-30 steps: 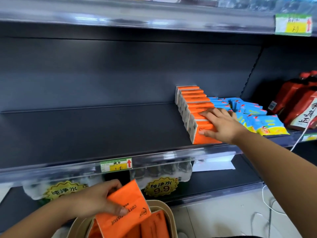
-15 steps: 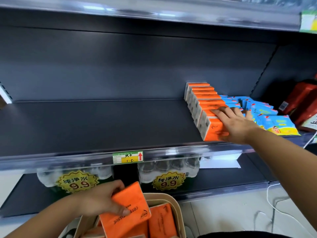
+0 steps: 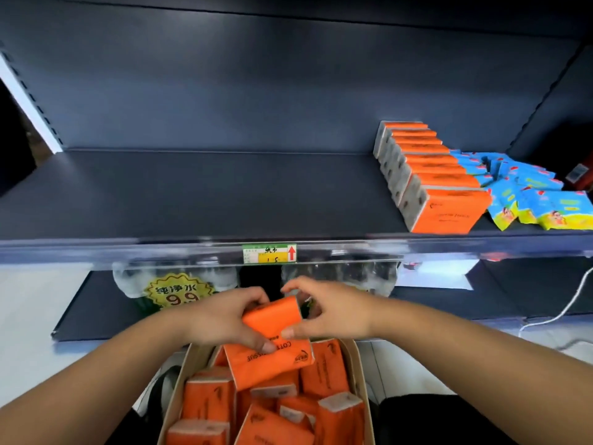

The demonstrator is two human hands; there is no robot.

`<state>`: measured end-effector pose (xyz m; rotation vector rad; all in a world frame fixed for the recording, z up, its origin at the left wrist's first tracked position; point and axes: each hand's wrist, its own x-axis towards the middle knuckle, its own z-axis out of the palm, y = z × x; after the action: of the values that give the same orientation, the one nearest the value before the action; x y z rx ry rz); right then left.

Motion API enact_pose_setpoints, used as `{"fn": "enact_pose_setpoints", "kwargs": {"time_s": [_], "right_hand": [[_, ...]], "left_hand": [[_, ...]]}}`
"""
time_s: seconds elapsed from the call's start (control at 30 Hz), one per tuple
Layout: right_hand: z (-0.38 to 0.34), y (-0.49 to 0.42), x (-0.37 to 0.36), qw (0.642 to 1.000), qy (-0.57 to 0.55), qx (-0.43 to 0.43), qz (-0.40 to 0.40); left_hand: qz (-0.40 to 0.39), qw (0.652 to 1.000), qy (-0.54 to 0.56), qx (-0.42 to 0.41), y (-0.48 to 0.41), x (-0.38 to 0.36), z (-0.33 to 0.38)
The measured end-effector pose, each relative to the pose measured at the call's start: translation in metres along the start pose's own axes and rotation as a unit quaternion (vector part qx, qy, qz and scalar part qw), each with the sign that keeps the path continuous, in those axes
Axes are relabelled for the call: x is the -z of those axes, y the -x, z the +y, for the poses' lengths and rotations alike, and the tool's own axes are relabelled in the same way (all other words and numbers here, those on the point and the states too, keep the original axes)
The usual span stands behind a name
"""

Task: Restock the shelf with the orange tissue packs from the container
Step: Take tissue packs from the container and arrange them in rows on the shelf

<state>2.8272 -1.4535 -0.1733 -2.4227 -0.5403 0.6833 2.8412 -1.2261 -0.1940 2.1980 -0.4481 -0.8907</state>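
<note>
Orange tissue pack (image 3: pixel 272 319): rectangular soft pack in orange film with dark print, white paper showing at its right end. It is held in the air just above the container and below the shelf's front edge, tilted with the right end higher. Whether a second pack lies against it cannot be told.
Left hand (image 3: pixel 224 319): fingers are curled over the upper left edge and the thumb is pressed on the printed face. It grips the orange tissue pack.
Right hand (image 3: pixel 330 311): thumb and fingertips pinch the right end of the same pack.
Container (image 3: pixel 355 361): tan cardboard box with rounded corners, directly under both hands.
Loose orange packs (image 3: pixel 208 399): these lie jumbled inside the container, some on end and some flat.
Shelf (image 3: pixel 192 194): dark grey metal board with a clear plastic rail along its front edge.
Shelved row of orange packs (image 3: pixel 439 184): the packs stand on edge, face to face, on the right part of the shelf. The row runs from the back wall to just behind the front edge.
Blue and yellow packets (image 3: pixel 529 200): these are loosely heaped just right of the row, touching it.
Price tag (image 3: pixel 269 253): green and yellow paper with a red arrow, set in the front rail near its middle.
Bottled water packs (image 3: pixel 179 290): clear wrapped bottles with a yellow "9.9" sticker, on the lower shelf behind the hands.
</note>
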Motion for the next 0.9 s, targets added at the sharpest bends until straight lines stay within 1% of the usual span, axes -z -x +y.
{"fn": "enact_pose_setpoints", "kwargs": {"time_s": [0.1,0.17,0.2,0.27,0.3,0.33,0.4,0.47,0.53,0.57,0.63,0.7,0.77,0.83,0.9], "right_hand": [[0.003,-0.010,-0.023,0.999,-0.046,-0.007,-0.019],[0.008,-0.013,-0.028,0.997,-0.074,-0.010,-0.017],[0.013,-0.014,-0.028,0.995,-0.090,-0.013,-0.030],[0.026,-0.013,-0.029,0.988,-0.113,-0.035,-0.095],[0.034,-0.011,-0.029,0.984,-0.098,-0.058,-0.137],[0.042,-0.010,-0.032,0.979,-0.053,-0.082,-0.177],[0.055,-0.005,-0.042,0.963,0.085,-0.109,-0.230],[0.064,0.001,-0.058,0.934,0.200,-0.109,-0.275],[0.070,0.005,-0.076,0.909,0.268,-0.096,-0.303],[0.072,0.005,-0.083,0.905,0.287,-0.088,-0.302],[0.077,0.004,-0.091,0.909,0.295,-0.071,-0.284],[0.072,0.003,-0.088,0.921,0.268,-0.060,-0.276],[0.063,0.001,-0.071,0.941,0.208,-0.059,-0.261],[0.054,0.001,-0.046,0.968,0.095,-0.053,-0.227],[0.049,0.004,-0.024,0.978,-0.061,-0.034,-0.197]], "left_hand": [[-0.004,1.000,-0.011,0.001,0.001,-0.006,-0.002],[-0.003,1.000,-0.021,0.007,0.002,-0.010,-0.003],[-0.004,1.000,-0.022,0.011,0.002,-0.011,-0.004],[-0.008,0.999,-0.028,0.020,0.002,-0.013,-0.005],[-0.009,0.999,-0.030,0.024,0.001,-0.013,-0.006],[-0.011,0.999,-0.029,0.028,0.001,-0.014,-0.008],[-0.014,0.999,-0.024,0.035,0.000,-0.016,-0.013],[-0.020,0.999,-0.024,0.040,-0.001,-0.018,-0.016],[-0.020,0.999,-0.022,0.044,-0.003,-0.018,-0.019],[-0.018,0.999,-0.020,0.045,-0.003,-0.018,-0.019],[-0.013,0.998,-0.025,0.047,-0.004,-0.018,-0.020],[-0.006,0.998,-0.030,0.050,-0.005,-0.017,-0.020],[0.008,0.998,-0.029,0.054,-0.004,-0.015,-0.022],[0.021,0.998,-0.025,0.059,-0.003,-0.013,-0.025],[0.029,0.997,-0.019,0.066,-0.002,-0.011,-0.027]]}}
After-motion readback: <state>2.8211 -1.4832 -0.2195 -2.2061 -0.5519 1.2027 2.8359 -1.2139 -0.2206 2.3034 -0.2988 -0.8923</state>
